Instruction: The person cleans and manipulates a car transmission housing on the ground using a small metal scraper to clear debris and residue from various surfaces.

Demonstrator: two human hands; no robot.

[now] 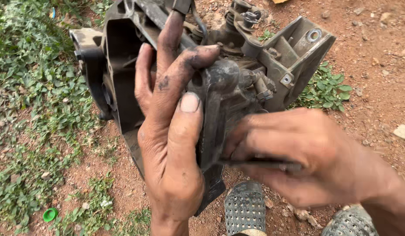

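My left hand (pixel 169 126) grips a large, dirty grey metal engine housing (pixel 237 74), held up above the ground with fingers wrapped over its upper part and thumb pressed on its front. My right hand (pixel 298 153), blurred, is closed around a thin dark metal tool (pixel 263 164) that lies against the lower front of the housing. Both hands are smeared with black grease. The housing's left side has a dark rounded cover (pixel 95 74); a bracket with a round hole (pixel 313 36) sticks out at the upper right.
Red-brown dirt ground (pixel 377 78) with small stones lies below. Green weeds (pixel 32 87) cover the left side, and a small plant (pixel 327 89) grows at right. A green bottle cap (pixel 50 214) lies bottom left. Two grey perforated shoes (pixel 245 209) show at the bottom.
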